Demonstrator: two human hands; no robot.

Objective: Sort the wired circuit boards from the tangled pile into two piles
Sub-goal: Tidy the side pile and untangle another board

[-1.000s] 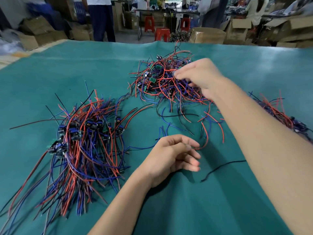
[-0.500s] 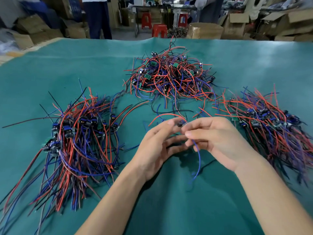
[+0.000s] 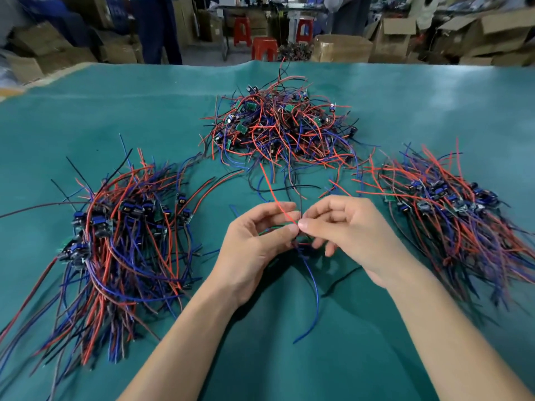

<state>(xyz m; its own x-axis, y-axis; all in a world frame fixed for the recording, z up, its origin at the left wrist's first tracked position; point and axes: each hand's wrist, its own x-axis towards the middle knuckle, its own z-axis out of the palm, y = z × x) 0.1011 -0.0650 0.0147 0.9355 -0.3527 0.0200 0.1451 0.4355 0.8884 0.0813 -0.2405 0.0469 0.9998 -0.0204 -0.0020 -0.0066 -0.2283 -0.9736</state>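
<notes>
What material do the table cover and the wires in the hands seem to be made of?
Table cover: looks like smooth vinyl or rubber mat; it shows soft glare patches.
Wires, held by the left hand and right hand: apparently plastic-coated, bending freely with bright red and blue colour.

Two bare forearms, left grip [image 3: 254, 241], right grip [image 3: 353, 230], no sleeves

No legible text, labels, brands, numbers or signs in the head view. Circuit boards in the tangled pile [image 3: 278, 123] are too small and blurred for any markings to be read. Cardboard boxes [image 3: 341, 49] at far edge show no readable print.
</notes>
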